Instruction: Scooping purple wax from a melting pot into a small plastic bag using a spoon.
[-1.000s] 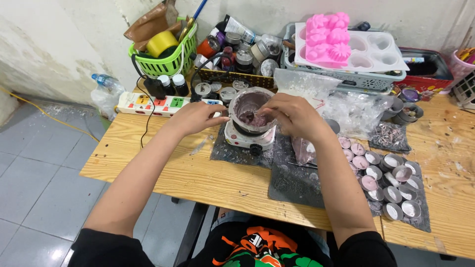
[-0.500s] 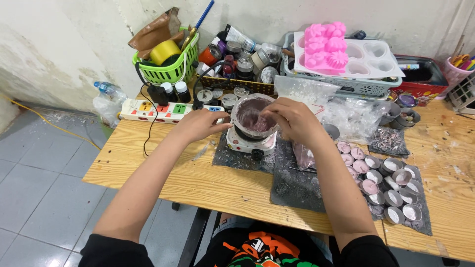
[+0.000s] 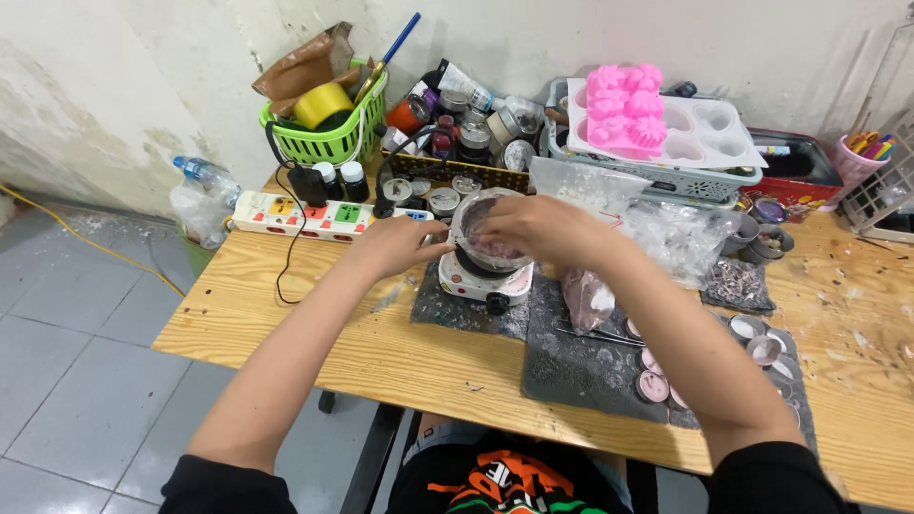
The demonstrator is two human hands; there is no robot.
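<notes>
A small pot (image 3: 486, 233) with pinkish contents is seen on a little white electric hotplate (image 3: 484, 281), set on a dark mat (image 3: 457, 309) near the middle of the table (image 3: 314, 333). The left hand (image 3: 395, 246) is laid against the pot's left side with fingers curled to it; the right hand (image 3: 538, 228) is held over the pot's rim, fingers bent downward, though whether anything is pinched in it cannot be told.

At the table's far left corner a green plastic basket (image 3: 328, 143) is placed, holding one yellow tape roll (image 3: 322, 103) and a crumpled brown paper bag (image 3: 303, 67). In front of it one white power strip (image 3: 319, 214) with coloured switches is laid, and two small dark bottles with white caps (image 3: 341, 179) are stood beside it. Along the far edge one pink silicone mould (image 3: 626, 109) is rested on a white mould tray (image 3: 705, 128). One clear bag of pinkish flakes (image 3: 588, 297) is laid just right of the hotplate. Several small round tins (image 3: 655, 385) are grouped towards the near right edge; their number is partly hidden by the right arm.
</notes>
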